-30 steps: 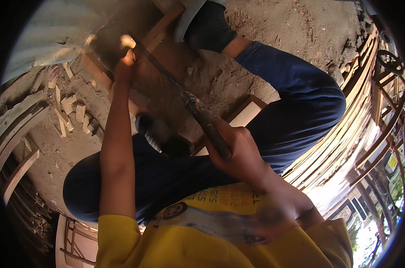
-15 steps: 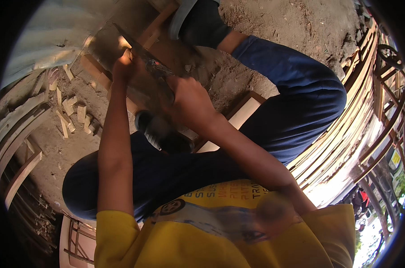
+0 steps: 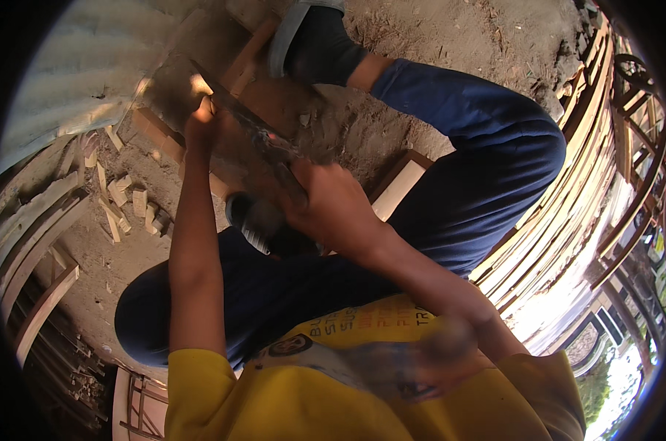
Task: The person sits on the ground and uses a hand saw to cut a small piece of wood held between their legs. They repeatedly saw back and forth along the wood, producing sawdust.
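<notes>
My right hand (image 3: 331, 200) is closed round the handle of a handsaw (image 3: 239, 116), whose dark blade slants up and left, away from me. Beside the blade, my left hand (image 3: 201, 125) is closed, its fingertips catching a patch of sunlight. What it grips is hard to make out in the shade. Below and left of that hand lies a brown wooden board (image 3: 158, 134), and another wood strip (image 3: 253, 53) runs toward my shoe (image 3: 314, 40). Shadow and blur hide where the saw teeth meet the work.
Small wood offcuts (image 3: 120, 197) litter the dirt floor on the left, near curved-looking planks (image 3: 46, 220). Corrugated metal sheet (image 3: 76, 81) stands at the upper left. A pale wood piece (image 3: 400, 189) lies beside my bent leg (image 3: 480, 169). Long stacked strips (image 3: 561, 220) line the right.
My right hand has drawn back toward me and slightly right, and the saw has come with it. My left hand stays in nearly the same place beside the blade.
</notes>
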A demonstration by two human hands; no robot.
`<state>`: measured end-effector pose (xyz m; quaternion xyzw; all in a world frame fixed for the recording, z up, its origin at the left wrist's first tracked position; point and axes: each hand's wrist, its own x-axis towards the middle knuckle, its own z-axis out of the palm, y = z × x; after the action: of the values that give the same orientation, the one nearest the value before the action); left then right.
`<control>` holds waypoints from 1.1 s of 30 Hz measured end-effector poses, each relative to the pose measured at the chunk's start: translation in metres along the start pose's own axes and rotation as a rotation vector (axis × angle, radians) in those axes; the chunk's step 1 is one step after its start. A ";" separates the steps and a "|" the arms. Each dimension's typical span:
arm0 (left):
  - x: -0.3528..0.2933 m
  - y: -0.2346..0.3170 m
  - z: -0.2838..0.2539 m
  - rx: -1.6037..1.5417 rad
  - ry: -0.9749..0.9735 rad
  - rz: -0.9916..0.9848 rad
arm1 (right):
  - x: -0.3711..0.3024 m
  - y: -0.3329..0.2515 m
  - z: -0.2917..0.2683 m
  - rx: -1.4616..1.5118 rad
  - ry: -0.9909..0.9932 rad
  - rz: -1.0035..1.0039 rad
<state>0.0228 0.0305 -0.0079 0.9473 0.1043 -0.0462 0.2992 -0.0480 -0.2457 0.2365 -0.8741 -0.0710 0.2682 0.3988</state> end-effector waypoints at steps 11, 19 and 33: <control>-0.002 0.019 -0.009 0.003 -0.069 -0.046 | 0.006 0.015 -0.012 0.076 -0.029 -0.003; 0.006 0.007 0.004 -0.015 -0.021 0.007 | 0.003 0.015 -0.003 -0.047 -0.055 -0.050; 0.002 0.016 0.005 -0.025 -0.007 -0.039 | 0.008 0.022 -0.002 0.014 0.007 -0.057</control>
<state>0.0280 0.0145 -0.0033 0.9411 0.1220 -0.0542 0.3105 -0.0419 -0.2592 0.2186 -0.8699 -0.0925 0.2542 0.4125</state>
